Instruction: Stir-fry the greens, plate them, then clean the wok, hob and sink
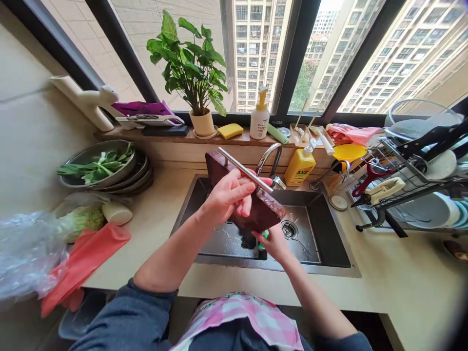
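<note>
Over the double sink [312,229], a dark maroon board [261,217] is held up at a tilt. A metal bar handle [239,165] runs along its upper edge. My left hand [232,195] is closed around that bar. Low at the board's near corner is my right hand [274,241], its fingers closed on a green scrubber [262,239] pressed near the underside. The board covers part of the scrubber and the left basin. Behind the board rises the curved faucet [270,156].
Yellow dish soap [300,165] stands behind the sink. On the sill are a potted plant [201,122], a yellow sponge [230,130] and a pump bottle [259,119]. Stacked pans [104,165] and red gloves [87,258] lie left; a dish rack [398,190] stands right.
</note>
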Demonstrator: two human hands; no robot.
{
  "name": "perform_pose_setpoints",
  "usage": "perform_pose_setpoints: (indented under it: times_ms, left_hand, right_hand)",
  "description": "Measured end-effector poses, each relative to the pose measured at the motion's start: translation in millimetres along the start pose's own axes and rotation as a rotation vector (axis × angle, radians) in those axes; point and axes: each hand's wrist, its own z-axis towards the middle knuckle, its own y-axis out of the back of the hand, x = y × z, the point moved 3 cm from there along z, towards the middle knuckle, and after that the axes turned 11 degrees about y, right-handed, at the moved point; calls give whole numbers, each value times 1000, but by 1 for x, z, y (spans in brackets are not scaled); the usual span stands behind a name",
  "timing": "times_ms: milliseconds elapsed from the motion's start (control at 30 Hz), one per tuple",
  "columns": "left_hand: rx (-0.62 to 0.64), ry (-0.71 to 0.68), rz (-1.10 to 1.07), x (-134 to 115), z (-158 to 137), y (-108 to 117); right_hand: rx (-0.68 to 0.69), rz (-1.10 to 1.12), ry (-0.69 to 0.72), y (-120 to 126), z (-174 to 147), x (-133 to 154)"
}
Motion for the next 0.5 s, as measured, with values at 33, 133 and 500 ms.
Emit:
perform_pose_setpoints:
  times_ms: [33, 133, 500]
  left_hand:
    - [29, -23, -2, -7, -1, -7]
    - [138, -68, -6, -24, 0, -33]
    - [292, 10, -14, -4, 47, -94]
  right_hand:
    - [-50, -38, 15, 14, 2, 1]
    - [-181, -152, 38, 60, 5, -4]
    - [-233, -305, -37, 146, -11, -56]
